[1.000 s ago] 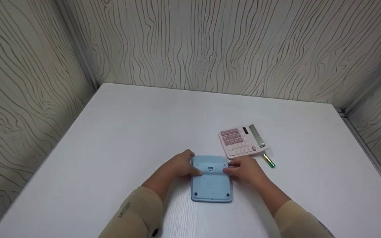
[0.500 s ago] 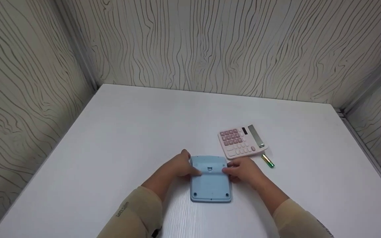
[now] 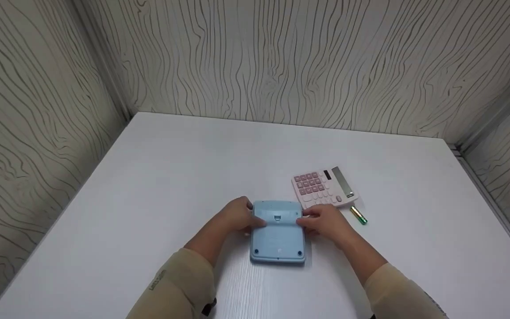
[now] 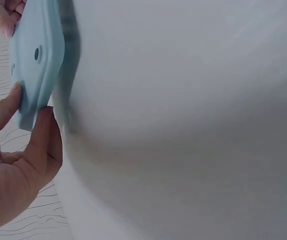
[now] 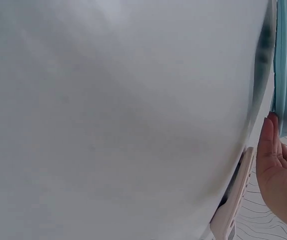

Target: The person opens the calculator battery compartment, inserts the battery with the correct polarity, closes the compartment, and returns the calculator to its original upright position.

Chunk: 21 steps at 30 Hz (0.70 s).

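A light blue calculator [image 3: 278, 239] is held back side up between both hands, with its small battery cover latch and dark round feet showing. My left hand [image 3: 237, 216] pinches its left edge, thumb on the back and fingers at the side and underneath. On the opposite edge my right hand [image 3: 326, 223] grips it the same way. In the left wrist view the blue calculator [image 4: 36, 55] stands off the table with a shadow beside it. The right wrist view shows the fingers of the right hand [image 5: 283, 175] under its edge. Its keys face down, hidden.
A pink calculator [image 3: 321, 188] lies face up just beyond the right hand, its near edge partly covered by that hand. A green and gold battery [image 3: 358, 215] lies to its right. The white table [image 3: 171, 168] is bounded by patterned walls [image 3: 272, 62].
Both hands have raised the blue calculator off the table and shifted it slightly away and to the left. The pink calculator and the battery have stayed in place.
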Available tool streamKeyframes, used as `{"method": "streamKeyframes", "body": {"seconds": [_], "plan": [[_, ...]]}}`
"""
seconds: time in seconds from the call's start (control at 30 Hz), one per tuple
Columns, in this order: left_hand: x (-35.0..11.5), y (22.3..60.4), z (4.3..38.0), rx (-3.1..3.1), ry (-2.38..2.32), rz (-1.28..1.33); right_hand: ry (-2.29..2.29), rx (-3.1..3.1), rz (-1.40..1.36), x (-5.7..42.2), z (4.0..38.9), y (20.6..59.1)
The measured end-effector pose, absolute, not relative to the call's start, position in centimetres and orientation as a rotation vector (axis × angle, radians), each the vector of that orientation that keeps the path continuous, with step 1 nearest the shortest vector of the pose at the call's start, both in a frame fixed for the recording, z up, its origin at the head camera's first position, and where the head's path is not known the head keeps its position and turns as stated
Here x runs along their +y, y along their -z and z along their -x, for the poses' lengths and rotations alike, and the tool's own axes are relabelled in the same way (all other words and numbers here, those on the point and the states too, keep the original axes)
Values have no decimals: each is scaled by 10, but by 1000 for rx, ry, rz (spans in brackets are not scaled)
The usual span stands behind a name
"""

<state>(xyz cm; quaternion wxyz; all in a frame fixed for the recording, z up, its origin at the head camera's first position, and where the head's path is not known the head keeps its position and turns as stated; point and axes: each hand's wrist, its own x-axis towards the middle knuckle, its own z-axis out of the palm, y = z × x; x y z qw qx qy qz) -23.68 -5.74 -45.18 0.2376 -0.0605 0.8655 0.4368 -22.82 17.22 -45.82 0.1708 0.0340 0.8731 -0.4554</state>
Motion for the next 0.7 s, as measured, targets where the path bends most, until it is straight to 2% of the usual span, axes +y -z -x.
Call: {"method": "streamKeyframes", "body": {"seconds": [0.7], "plan": [[-45,429,239,2396,-1339,267,1505,2486,-19,163,237,420]]}}
